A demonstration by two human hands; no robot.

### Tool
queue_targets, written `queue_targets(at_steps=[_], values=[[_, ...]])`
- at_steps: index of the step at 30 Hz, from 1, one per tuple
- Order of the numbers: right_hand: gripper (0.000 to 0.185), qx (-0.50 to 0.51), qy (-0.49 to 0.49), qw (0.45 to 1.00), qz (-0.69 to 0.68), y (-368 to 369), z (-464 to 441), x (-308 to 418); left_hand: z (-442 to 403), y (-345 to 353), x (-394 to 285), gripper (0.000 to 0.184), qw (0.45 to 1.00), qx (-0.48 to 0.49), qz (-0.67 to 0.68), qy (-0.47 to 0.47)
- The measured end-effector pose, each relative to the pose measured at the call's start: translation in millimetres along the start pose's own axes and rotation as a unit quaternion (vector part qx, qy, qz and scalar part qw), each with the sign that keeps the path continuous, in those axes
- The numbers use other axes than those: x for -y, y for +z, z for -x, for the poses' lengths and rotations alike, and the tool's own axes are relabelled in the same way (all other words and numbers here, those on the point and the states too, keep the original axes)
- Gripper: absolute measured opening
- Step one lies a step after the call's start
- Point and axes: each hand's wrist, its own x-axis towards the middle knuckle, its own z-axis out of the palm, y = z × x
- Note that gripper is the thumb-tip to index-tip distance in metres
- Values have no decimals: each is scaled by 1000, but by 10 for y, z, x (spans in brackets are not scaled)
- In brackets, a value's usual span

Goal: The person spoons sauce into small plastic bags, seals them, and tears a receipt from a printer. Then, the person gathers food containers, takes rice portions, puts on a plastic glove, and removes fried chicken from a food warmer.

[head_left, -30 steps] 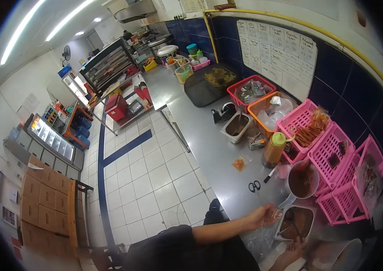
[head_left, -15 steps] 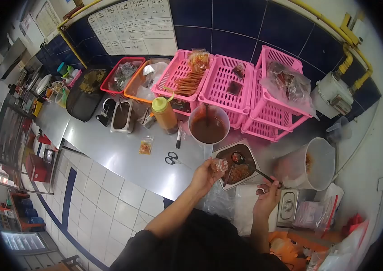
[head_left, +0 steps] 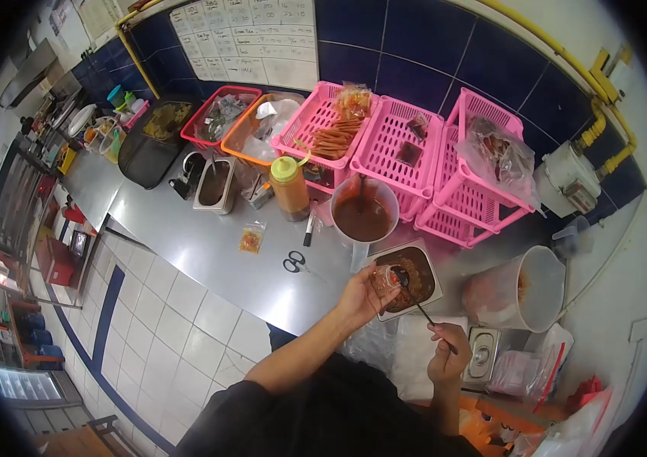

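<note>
My left hand (head_left: 361, 299) is closed around a small clear plastic bag (head_left: 381, 283), held open at the near left edge of a metal pan (head_left: 433, 293). Reddish-brown chunky sauce (head_left: 418, 268) fills part of that pan. With my right hand (head_left: 448, 352) I grip the dark handle of a ladle (head_left: 420, 310). Its bowl is at the mouth of the bag, over the pan, and my fingers partly hide what the bag holds. Behind the pan stands a white plastic jug (head_left: 364, 218) of brown sauce with a utensil in it.
Pink baskets (head_left: 396, 152) line the wall. A yellow-capped squeeze bottle (head_left: 288, 190), a marker (head_left: 308, 231), scissors (head_left: 295, 261) and a small filled packet (head_left: 252, 237) are on the steel counter (head_left: 209, 247). To the right stand a large translucent bucket (head_left: 522, 289) and a metal lid (head_left: 481, 354).
The ladle's bowl has moved from above the sauce to the bag's mouth. My right hand has come down and left, my left hand slightly right. The head view has shifted a little.
</note>
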Motion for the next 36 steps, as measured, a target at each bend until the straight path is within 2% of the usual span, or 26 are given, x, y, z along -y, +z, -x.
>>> queue_targets(at_steps=[13, 16, 19, 22, 25, 28, 29, 30, 31, 33, 34, 36], values=[[28, -22, -36, 999, 10, -19, 14, -41, 57, 25, -40, 35, 1000, -2, -2, 3], [32, -38, 25, 998, -40, -6, 85, -143, 16, -64, -25, 34, 1000, 11, 3, -1], [34, -163, 160, 954, -193, 55, 123, -303, 49, -49, -46, 35, 1000, 9, 2, 3], [35, -238, 281, 898, -241, 87, 64, -458, 117, -133, -119, 36, 1000, -3, 13, 0], [35, -256, 345, 874, -228, 246, 53, -687, 235, -306, -211, 40, 999, -16, 30, 5], [37, -159, 380, 895, -168, 390, 49, -925, 411, -487, -332, 36, 999, -9, 50, 4], [37, -109, 422, 891, -128, 382, 40, -941, 472, -535, -364, 36, 998, -8, 61, 8], [37, -174, 337, 923, 67, 441, 0, -916, 539, -587, -402, 35, 997, -8, 72, 12], [37, -231, 232, 910, 257, 518, -46, -876, 608, -641, -454, 35, 996, -8, 83, 18], [38, -289, 196, 873, 339, 656, -106, -586, 722, -723, -522, 33, 993, -23, 106, 38], [35, -218, 182, 922, 262, 794, -119, -463, 771, -751, -544, 32, 991, -32, 119, 44], [31, -77, 165, 977, 111, 994, -16, -247, 845, -792, -582, 29, 989, -23, 131, 65]])
